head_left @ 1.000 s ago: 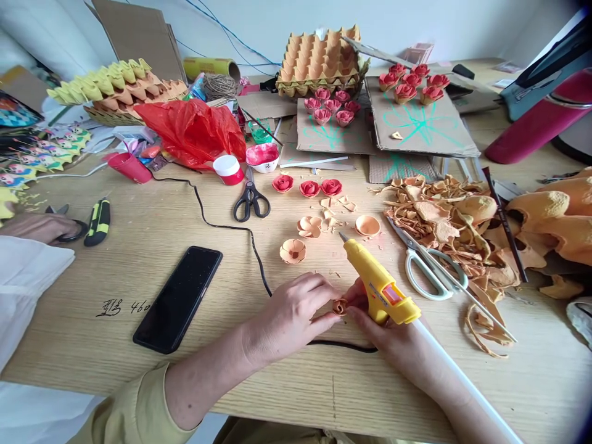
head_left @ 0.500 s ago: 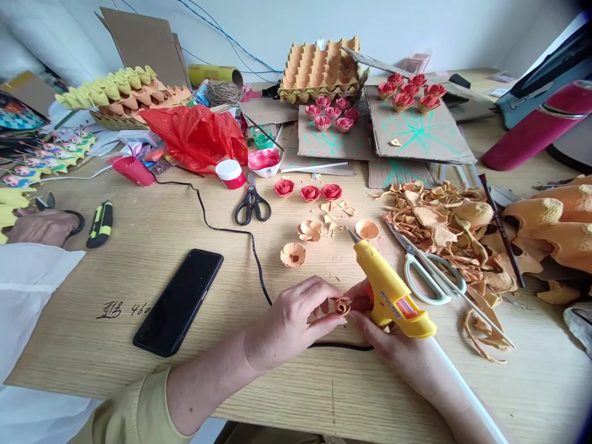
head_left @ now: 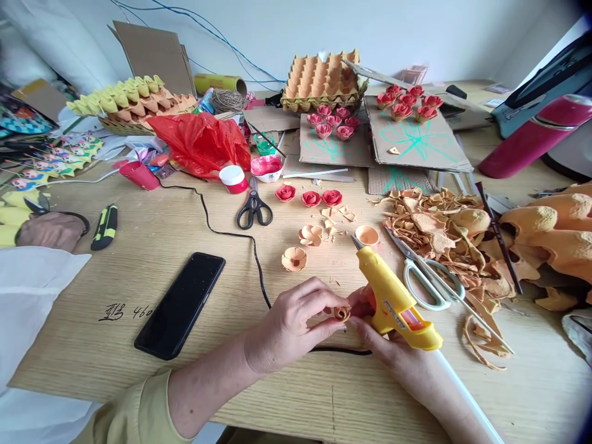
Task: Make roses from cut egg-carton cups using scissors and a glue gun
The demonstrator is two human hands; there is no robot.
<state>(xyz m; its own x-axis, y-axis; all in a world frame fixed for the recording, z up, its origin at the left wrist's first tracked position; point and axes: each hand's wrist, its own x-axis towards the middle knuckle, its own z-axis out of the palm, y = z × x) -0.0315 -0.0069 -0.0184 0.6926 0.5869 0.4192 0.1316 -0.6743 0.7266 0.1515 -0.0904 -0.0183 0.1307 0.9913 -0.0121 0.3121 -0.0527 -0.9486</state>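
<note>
A wood-grained table (head_left: 277,401) spreads below a pale wall (head_left: 398,31). In the upper middle, a white bowl (head_left: 266,179) holds red paint (head_left: 267,164), with a white-lidded jar (head_left: 234,180), red below its lid, just to its left. Farther left, a red cup (head_left: 139,176) leans, its contents unclear. At lower center, the left hand (head_left: 298,311) is bent inward, thumb and fingers pinching a small rolled flower (head_left: 342,313). The right hand (head_left: 393,353) cradles a yellow glue gun (head_left: 383,283), nozzle angled up and left, its fingers curled beside the flower.
</note>
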